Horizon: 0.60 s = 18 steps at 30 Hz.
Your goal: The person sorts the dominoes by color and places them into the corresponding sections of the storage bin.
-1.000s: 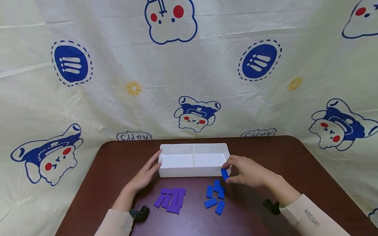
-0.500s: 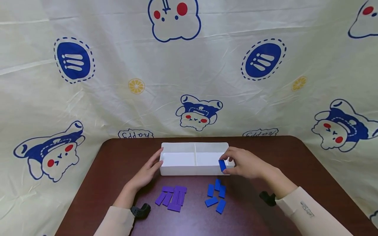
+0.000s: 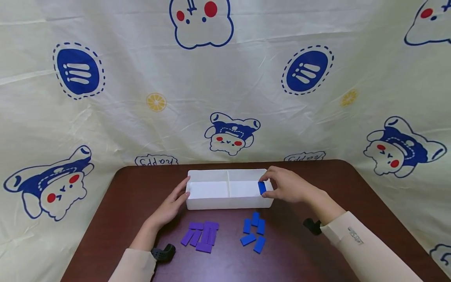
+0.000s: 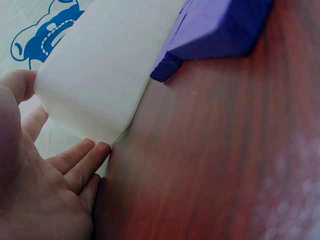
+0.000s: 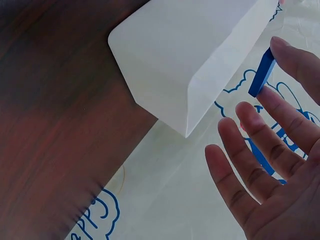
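A white two-compartment box [image 3: 208, 203] stands toward the back of the table. My left hand [image 3: 168, 207] rests against its left end, fingers fairly straight; in the left wrist view the fingertips [image 4: 102, 147] touch the box's end wall. Between thumb and index finger, my right hand [image 3: 290, 186] pinches a blue block [image 3: 262, 188], small and flat, over the right compartment. The right wrist view has that blue block [image 5: 262, 74] held above the box rim, the other fingers spread. Several more blue blocks [image 3: 248, 239] lie in front of the box, right of several purple blocks [image 3: 204, 247].
The dark brown table [image 3: 282, 258] has its back edge just behind the box. Behind hangs a pale cloth [image 3: 253, 70] with printed cartoon figures. A black band [image 3: 163, 253] is on the left wrist, and another black band [image 3: 312, 226] on the right.
My right hand has carried the blue block up and back, from in front of the box's right corner to over the right compartment. The left hand stays at the box's left end.
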Tool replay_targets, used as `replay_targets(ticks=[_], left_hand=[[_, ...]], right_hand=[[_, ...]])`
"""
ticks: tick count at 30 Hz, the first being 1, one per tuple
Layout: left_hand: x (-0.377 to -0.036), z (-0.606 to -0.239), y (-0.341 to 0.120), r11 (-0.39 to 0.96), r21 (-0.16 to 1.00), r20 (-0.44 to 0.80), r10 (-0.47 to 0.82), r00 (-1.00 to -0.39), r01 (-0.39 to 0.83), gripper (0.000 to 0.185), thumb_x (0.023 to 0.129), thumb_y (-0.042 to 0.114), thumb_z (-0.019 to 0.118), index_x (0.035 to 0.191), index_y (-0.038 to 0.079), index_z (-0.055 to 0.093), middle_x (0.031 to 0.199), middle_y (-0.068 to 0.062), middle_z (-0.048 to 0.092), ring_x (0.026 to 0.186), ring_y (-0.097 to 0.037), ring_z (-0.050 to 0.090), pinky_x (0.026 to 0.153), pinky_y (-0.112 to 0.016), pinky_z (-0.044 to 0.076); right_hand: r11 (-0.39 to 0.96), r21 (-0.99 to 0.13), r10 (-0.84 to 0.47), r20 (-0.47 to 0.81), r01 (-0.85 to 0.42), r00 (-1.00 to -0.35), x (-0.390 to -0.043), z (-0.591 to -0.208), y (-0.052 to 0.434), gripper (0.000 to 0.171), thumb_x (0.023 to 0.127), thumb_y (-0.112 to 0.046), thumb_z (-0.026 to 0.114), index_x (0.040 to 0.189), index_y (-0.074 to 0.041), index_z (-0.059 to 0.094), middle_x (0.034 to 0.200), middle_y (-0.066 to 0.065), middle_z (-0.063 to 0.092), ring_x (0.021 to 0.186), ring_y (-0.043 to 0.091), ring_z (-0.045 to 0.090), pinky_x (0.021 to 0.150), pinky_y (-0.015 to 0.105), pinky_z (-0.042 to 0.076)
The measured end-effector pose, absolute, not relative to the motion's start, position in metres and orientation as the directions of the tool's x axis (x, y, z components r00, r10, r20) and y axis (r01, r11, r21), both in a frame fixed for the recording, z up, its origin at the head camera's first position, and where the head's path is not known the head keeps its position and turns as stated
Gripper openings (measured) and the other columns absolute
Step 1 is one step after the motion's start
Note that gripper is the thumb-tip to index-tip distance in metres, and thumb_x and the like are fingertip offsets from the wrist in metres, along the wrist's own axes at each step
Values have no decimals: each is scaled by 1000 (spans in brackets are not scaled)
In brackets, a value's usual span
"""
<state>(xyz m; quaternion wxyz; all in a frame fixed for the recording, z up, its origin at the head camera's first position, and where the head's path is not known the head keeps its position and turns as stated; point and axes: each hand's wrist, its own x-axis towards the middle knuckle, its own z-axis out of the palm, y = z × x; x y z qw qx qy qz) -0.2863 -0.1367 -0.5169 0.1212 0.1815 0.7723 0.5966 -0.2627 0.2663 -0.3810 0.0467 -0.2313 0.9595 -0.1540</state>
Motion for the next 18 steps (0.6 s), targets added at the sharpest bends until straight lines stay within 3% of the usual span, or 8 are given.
replay_targets(ticks=[7,18], left_hand=[[-287,-516,-137,219,964,44,437,-899,154,62,112,30,46,167,26,18,168,-18,29,152,-38,34,122,-55,28],[-284,-515,-138,233,962,31,433,-901,145,61,112,33,46,167,30,19,170,-17,24,153,-42,32,121,-59,29]], right_hand=[[872,-290,-420,-24,-395,-907,-271,-380,269,43,87,-37,84,123,-14,74,116,8,67,94,20,59,83,39,52],[886,-296,-393,-66,-358,-917,-286,-389,273,44,90,-39,81,126,-13,72,117,9,66,98,25,60,84,41,52]])
